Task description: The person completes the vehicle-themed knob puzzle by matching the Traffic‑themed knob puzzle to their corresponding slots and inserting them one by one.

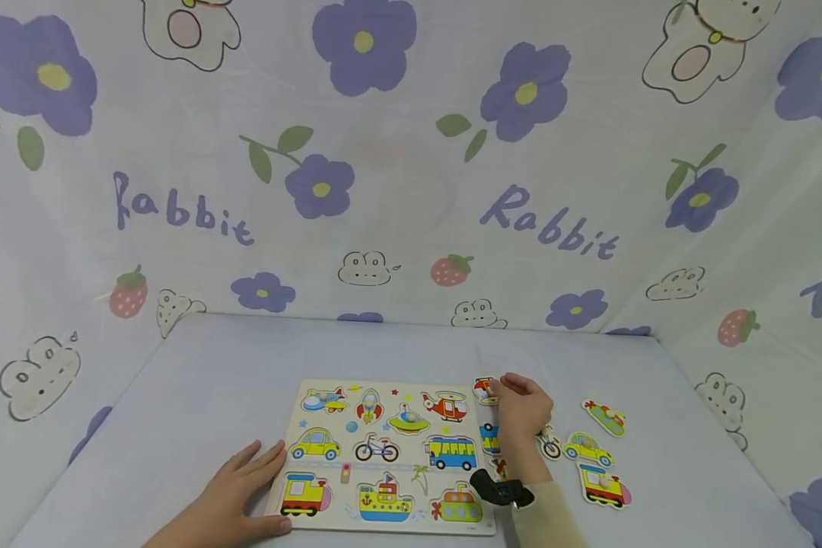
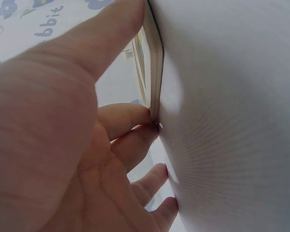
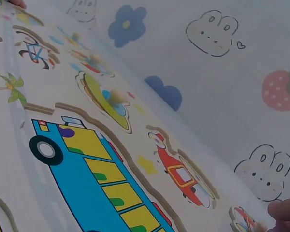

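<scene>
The puzzle board lies under the flat, spread left hand, which presses its near-left edge. Just right of it, the right hand pinches a red-and-white piece by its knob (fingertips only); that light grip could slip and drop the piece among the 4 or so loose pieces beside the wrist.

A pale blue cloth-covered surface is carrying a wooden vehicle puzzle board, lying flat near its front edge. Loose vehicle pieces are lying on the surface to the board's right: a green plane piece, a yellow car piece and a train piece.
</scene>
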A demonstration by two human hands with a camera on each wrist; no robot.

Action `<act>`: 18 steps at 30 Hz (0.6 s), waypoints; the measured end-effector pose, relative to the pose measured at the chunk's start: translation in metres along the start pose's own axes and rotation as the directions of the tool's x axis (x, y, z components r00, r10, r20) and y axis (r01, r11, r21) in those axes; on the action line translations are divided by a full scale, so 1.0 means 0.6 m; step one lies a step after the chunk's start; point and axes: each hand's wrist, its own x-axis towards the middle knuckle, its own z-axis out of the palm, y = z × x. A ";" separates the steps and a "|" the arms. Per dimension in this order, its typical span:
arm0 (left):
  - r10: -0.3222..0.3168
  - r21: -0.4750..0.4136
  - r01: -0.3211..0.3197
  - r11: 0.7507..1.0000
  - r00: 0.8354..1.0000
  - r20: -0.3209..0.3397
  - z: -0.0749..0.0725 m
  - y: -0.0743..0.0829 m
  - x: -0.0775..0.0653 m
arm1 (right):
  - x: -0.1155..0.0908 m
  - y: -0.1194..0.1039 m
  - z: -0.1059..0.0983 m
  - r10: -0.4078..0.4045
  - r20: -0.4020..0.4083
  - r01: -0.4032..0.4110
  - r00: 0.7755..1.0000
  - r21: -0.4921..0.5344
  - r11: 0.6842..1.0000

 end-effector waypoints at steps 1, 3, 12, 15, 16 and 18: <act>-0.005 -0.004 0.005 1.000 1.000 0.005 -0.001 0.000 0.000 | 0.000 0.001 0.002 -0.007 0.005 0.007 1.000 -0.012 1.000; -0.020 -0.008 0.020 1.000 1.000 0.012 -0.001 -0.001 0.001 | 0.001 0.002 0.005 -0.020 0.011 0.020 1.000 -0.029 0.999; -0.034 0.001 0.034 0.999 0.999 0.008 0.001 -0.002 0.004 | 0.000 0.005 0.011 -0.066 0.017 0.068 0.998 -0.108 0.992; -0.038 0.006 0.038 0.999 0.999 0.011 0.002 -0.003 0.003 | 0.000 0.005 0.011 -0.062 0.013 0.063 0.998 -0.111 0.992; -0.040 0.007 0.040 0.999 0.999 0.012 0.002 -0.003 0.003 | 0.000 0.005 0.011 -0.059 0.010 0.060 0.998 -0.117 0.991; -0.041 0.004 0.041 0.999 0.999 0.015 0.003 -0.004 0.003 | -0.001 0.007 0.012 -0.059 0.007 0.060 0.998 -0.126 0.990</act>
